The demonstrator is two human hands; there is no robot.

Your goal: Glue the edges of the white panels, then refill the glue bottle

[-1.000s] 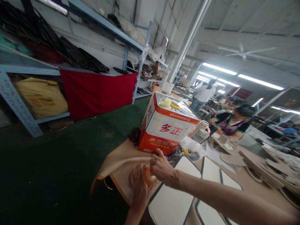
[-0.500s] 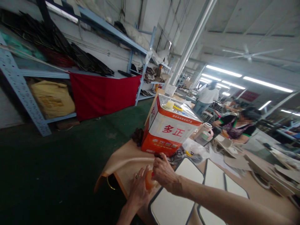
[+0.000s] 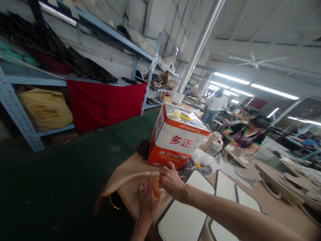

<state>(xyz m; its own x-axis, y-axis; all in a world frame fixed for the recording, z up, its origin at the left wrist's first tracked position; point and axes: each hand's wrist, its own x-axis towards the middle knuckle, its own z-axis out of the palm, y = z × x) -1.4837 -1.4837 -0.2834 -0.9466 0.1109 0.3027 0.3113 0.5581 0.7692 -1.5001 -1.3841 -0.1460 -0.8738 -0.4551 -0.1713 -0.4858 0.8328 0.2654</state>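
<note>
On the near edge of the table, my left hand (image 3: 148,198) is wrapped round a small orange container (image 3: 156,188). The container's contents do not show. My right hand (image 3: 172,182) is closed at its side, fingers curled over a small red part, which they mostly cover. Just behind the hands stands a large square metal can (image 3: 179,144) in white and orange, with a pale cap and a yellow handle on top. Flat cream panels with dark edging (image 3: 184,219) lie beneath my right forearm.
A clear plastic bag (image 3: 205,164) rests right of the can, near a pinkish bottle (image 3: 215,140). Curved beige pieces (image 3: 276,182) cover the table's right side. A co-worker (image 3: 248,134) sits across there. A blue shelf rack (image 3: 23,113) with a red cloth (image 3: 107,105) stands at left.
The whole view has shifted slightly, so things sit a little further left. My right hand has turned a little at the container, its index finger now lifted. The left keeps its hold.
</note>
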